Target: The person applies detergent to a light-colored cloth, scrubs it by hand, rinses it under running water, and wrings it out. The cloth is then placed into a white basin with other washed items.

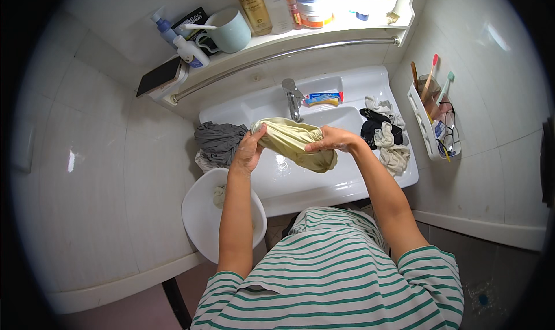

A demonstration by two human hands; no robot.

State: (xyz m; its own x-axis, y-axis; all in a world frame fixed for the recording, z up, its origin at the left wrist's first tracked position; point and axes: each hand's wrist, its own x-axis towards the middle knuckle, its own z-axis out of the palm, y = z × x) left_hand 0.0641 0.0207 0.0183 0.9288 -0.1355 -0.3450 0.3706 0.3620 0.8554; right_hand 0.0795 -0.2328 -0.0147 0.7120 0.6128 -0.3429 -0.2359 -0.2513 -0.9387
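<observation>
A pale yellow cloth garment (295,143) is stretched between my two hands above the white washbasin (303,187). My left hand (249,150) grips its gathered left end, thumb on top. The right end is in my right hand (331,139), and a fold of fabric hangs down beside the fingers. Both hands look wet, with some suds. Behind the garment stands the chrome faucet (293,98). Grey wet cloth (219,141) is heaped on the basin's left side, close to my left hand. Black and off-white socks (388,132) lie bunched on the right side.
A white bucket (197,213) with a pale cloth inside sits below my left forearm. A metal rail (282,57) runs under the shelf of bottles and a mug (230,28). Toothpaste tubes (323,98) lie behind the faucet. On the right wall hangs a toothbrush holder (425,126).
</observation>
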